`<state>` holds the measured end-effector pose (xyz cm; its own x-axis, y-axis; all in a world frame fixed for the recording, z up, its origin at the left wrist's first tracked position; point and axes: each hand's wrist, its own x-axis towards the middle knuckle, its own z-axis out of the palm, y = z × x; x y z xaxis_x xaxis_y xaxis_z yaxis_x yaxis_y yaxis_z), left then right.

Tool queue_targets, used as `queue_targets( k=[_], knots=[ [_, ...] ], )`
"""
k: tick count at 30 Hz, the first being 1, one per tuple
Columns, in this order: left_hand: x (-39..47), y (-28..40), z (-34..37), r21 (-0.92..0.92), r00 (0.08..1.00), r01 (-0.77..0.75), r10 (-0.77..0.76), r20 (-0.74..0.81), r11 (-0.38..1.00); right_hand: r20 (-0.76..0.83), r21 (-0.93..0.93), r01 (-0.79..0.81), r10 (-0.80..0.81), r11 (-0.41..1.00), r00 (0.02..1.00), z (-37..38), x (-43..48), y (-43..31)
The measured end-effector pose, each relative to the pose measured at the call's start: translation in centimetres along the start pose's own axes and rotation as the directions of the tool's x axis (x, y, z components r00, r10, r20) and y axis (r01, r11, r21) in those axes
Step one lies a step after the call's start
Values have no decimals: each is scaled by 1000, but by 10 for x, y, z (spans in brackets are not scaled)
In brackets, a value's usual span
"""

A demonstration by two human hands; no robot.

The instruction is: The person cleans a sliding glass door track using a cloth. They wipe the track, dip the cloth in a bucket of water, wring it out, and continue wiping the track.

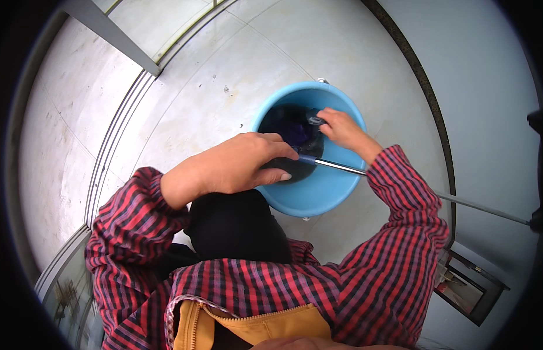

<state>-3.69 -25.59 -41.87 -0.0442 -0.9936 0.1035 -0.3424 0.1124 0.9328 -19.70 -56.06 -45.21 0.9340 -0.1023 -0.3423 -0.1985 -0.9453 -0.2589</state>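
Note:
A light blue plastic bucket (330,194) stands on the floor in front of me, holding dark, murky water (276,118). A mop-like tool leans into it. Its metal pole (339,166) crosses the right rim and ends in a blue plastic collar (305,158); a purple-blue part (296,133) shows dimly in the water. My left hand (249,159) is over the bucket's left side, thumb and fingers apart, fingertips at the collar. Inside the far right of the bucket, my right hand (341,127) pinches a dark, wet piece (316,119), whose kind is unclear.
A sliding-door track (118,127) runs along the floor at left, with an upright frame post (118,39). A pale wall (481,87) with dark skirting (422,72) rises at right. The pole reaches towards that wall. A dark-framed object (470,291) is at lower right. My bent knee (236,227) is near the bucket.

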Motion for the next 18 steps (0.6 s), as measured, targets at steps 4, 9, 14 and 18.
queue_targets(
  k=[4, 9, 14, 18],
  knots=[
    [-71, 29, -27, 60, 978, 160, -150, -143, 985, 549, -390, -95, 314, 916, 775, 127, 59, 26],
    [-150, 27, -34, -19, 828, 474, -453, -329, 880, 690, -317, -45, 263, 947, 674, 167, 90, 47],
    [-197, 9, -11, -135, 734, 522, -524, -432, 842, 186, 145, -39, 12, 989, 983, 51, 24, 20],
    [-204, -8, -7, -214, 747, 444, -491, -449, 870, -52, 289, -83, 102, 954, 993, -38, -61, -24]
  ],
)
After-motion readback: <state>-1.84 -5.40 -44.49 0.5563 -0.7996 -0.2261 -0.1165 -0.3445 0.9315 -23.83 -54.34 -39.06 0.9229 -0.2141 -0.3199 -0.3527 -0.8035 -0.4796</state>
